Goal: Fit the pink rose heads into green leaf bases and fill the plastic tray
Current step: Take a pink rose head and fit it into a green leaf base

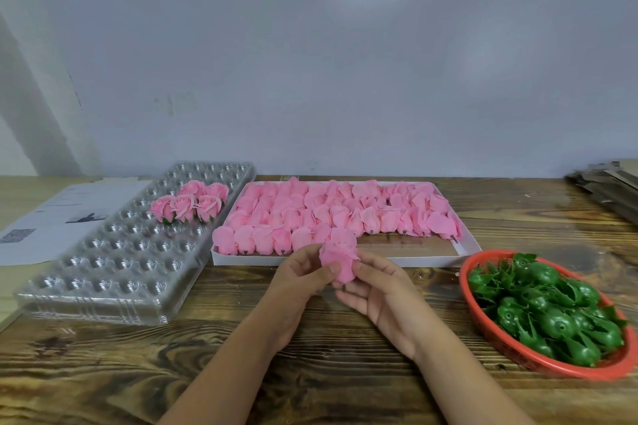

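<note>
I hold one pink rose head (339,257) over the table's middle, between both hands. My left hand (299,281) pinches its left side with thumb and fingers. My right hand (381,293) cups it from the right and below, thumb on the petals. A white flat box (466,245) behind my hands is full of several loose pink rose heads (331,214). To the left lies the clear plastic tray (114,272), with several finished roses (190,205) standing in its far cells. A red basket (518,354) on the right holds several green leaf bases (549,307).
White printed papers (58,217) lie at the far left, partly under the tray. A stack of cardboard sheets (611,186) sits at the far right corner. A white wall (310,62) closes off the back of the wooden table (172,373).
</note>
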The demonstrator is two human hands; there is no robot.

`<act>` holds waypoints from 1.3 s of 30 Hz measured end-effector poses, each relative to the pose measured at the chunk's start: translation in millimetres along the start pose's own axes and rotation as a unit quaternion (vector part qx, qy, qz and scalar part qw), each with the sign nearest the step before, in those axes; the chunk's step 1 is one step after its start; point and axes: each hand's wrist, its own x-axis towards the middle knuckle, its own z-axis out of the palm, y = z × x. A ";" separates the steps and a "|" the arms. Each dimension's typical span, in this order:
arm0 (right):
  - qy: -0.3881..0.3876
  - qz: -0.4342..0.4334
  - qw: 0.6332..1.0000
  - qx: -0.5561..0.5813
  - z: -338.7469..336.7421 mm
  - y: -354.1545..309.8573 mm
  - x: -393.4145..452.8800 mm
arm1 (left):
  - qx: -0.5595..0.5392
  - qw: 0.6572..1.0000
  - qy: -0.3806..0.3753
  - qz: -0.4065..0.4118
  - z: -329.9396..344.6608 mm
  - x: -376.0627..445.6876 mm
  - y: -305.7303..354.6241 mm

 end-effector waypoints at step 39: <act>-0.130 0.099 0.985 0.047 7.2 8.4 -3.3 | 0.023 0.997 -0.071 -0.009 8.5 -9.8 1.1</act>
